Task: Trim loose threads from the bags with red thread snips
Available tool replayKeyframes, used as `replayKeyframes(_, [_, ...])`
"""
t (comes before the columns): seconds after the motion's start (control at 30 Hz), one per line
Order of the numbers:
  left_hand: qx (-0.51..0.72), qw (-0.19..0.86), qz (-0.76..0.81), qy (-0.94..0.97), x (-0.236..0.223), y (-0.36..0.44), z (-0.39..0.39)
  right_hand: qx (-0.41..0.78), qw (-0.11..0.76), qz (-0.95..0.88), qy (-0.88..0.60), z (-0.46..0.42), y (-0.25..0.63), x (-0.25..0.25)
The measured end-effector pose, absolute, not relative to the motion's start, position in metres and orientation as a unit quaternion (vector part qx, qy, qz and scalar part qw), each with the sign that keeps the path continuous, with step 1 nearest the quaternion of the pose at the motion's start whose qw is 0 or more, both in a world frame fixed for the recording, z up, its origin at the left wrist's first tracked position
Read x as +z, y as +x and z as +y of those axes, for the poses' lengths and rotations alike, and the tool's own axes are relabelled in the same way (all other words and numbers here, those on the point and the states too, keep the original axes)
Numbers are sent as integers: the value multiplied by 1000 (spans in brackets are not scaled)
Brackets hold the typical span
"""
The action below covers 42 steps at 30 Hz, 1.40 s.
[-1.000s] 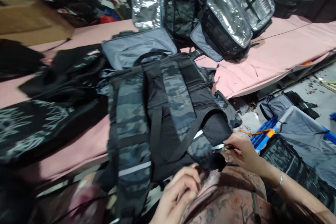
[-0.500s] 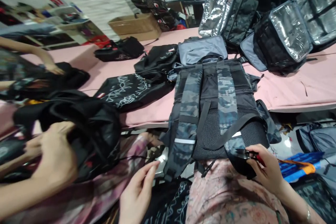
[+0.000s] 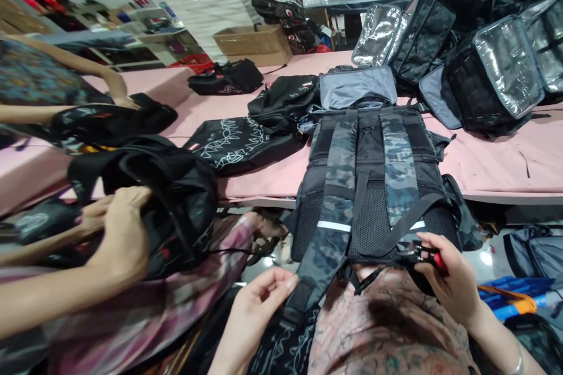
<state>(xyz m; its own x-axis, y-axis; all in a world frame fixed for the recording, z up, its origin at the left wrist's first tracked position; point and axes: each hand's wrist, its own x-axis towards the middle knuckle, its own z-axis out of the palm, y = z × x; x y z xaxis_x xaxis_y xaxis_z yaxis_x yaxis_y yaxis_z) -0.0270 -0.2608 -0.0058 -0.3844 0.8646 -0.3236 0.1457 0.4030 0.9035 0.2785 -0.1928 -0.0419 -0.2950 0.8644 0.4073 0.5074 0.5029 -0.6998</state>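
Observation:
A camouflage backpack (image 3: 369,135) lies with its back panel up, reaching from the pink table toward my lap. My left hand (image 3: 259,310) is closed, thumb and fingertips pinching the edge of its left shoulder strap (image 3: 323,252) near the lower end. In my right hand (image 3: 455,281) I hold a small cutting tool, apparently red-handled snips (image 3: 440,261), beside the bottom of the right shoulder strap (image 3: 400,170). The snips' jaws are close to the black webbing and partly lost against it. A loose black strap end (image 3: 367,281) hangs over my patterned clothing.
On my left, a co-worker's hands (image 3: 123,228) work on a black bag (image 3: 189,205); another person's hand (image 3: 125,102) rests on one farther back. Scribble-patterned black bags (image 3: 233,146) lie on the pink table (image 3: 488,170). Silver-lined bags (image 3: 505,70) stand at the right.
My left hand has come to the left strap and taken its lower edge, and the strap end has shifted left and down. The view has turned slightly left. My right hand still holds the snips.

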Motion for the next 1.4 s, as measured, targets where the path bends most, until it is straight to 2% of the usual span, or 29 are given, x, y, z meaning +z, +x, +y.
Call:
replayKeyframes(0.2, [450,439,702,334,2,-13,-262,251,387,-832,-308,-196,244,-20])
replayKeyframes(0.33, [476,423,695,334,9,0,-261,225,401,-853,-249,-203,223,-19])
replayKeyframes(0.67, [470,360,708,385,15,34,-246,74,387,-854,-339,-212,232,-20])
replayKeyframes(1.0, [480,370,701,375,21,53,-240,13,419,-839,-347,-207,230,-16])
replayKeyframes(1.1, [485,369,697,378,20,53,-240,43,428,-837,-339,-203,232,-17])
replayKeyframes(1.27, [516,372,678,367,19,53,-236,208,476,-791,-323,-192,241,-11])
replayKeyframes(1.4, [545,396,645,360,20,56,-235,278,444,-760,-384,-187,240,-4])
